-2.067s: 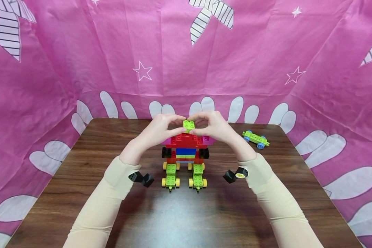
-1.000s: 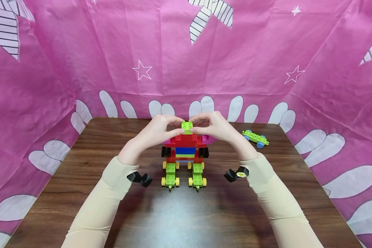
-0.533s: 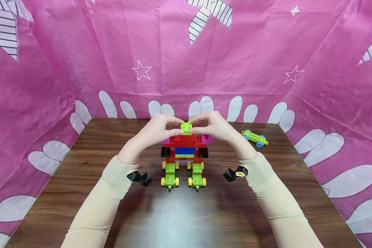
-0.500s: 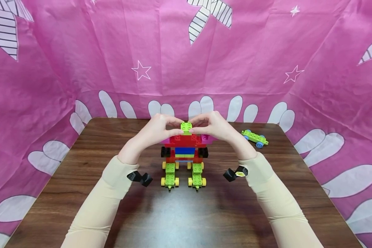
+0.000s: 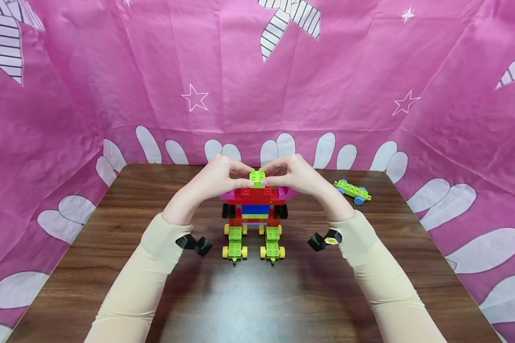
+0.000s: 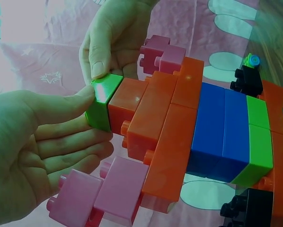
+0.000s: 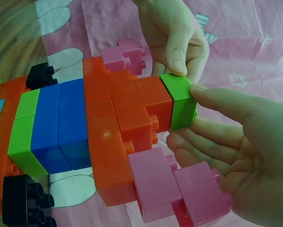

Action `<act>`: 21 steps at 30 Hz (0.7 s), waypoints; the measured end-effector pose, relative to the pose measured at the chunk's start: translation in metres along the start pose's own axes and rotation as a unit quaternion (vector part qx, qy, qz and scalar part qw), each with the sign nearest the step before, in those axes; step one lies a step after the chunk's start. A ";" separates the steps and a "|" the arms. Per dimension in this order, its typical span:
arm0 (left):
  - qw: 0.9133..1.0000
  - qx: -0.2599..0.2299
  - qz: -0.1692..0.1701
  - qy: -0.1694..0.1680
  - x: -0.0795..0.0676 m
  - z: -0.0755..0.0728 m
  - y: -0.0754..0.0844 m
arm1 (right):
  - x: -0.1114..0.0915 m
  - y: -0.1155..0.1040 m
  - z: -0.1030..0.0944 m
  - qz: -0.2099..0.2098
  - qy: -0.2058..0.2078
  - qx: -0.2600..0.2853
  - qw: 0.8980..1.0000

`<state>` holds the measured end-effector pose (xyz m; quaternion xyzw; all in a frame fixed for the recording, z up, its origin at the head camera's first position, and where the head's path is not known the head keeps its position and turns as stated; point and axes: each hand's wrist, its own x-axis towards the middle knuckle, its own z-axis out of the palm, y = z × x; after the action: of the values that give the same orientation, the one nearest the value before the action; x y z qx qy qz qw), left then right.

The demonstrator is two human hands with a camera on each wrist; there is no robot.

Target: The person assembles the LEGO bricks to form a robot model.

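A figure of toy building bricks stands upright on the table, with red bricks point(image 5: 257, 195), a blue band point(image 5: 255, 209) and pink bricks point(image 5: 285, 193) at its sides. On its top sits a lime green brick point(image 5: 257, 177). My left hand point(image 5: 218, 175) pinches that brick from the left, thumb on the near face. From the other side my right hand point(image 5: 293, 174) pinches it too. In the left wrist view the green brick point(image 6: 103, 101) lies flush against the red brick point(image 6: 126, 104) below it. Two wheeled green bases point(image 5: 235, 244) form the figure's feet.
A green wheeled base point(image 5: 352, 190) with blue wheels stands at the right back of the brown wooden table point(image 5: 133, 267). A pink printed cloth point(image 5: 257, 95) encloses the table's back and sides. Black wrist cameras point(image 5: 194, 244) jut from both sleeves.
Both hands stay on the green brick throughout. The brick and the figure sit slightly further left in the head view than two seconds ago, as the whole scene has shifted a little.
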<state>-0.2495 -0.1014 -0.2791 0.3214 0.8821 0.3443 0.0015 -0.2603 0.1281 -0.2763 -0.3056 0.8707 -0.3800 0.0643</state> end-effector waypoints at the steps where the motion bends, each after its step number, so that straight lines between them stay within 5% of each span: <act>1: 1.000 0.000 -0.002 0.000 0.000 0.000 0.000 | 0.000 0.000 0.000 0.000 0.001 -0.001 1.000; 21: 0.999 0.019 0.028 0.012 -0.001 0.003 -0.004 | -0.001 -0.002 0.000 -0.009 -0.001 -0.015 1.000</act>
<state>-0.2507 -0.1024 -0.2838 0.3419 0.8791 0.3311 -0.0244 -0.2585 0.1277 -0.2754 -0.3149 0.8733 -0.3673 0.0568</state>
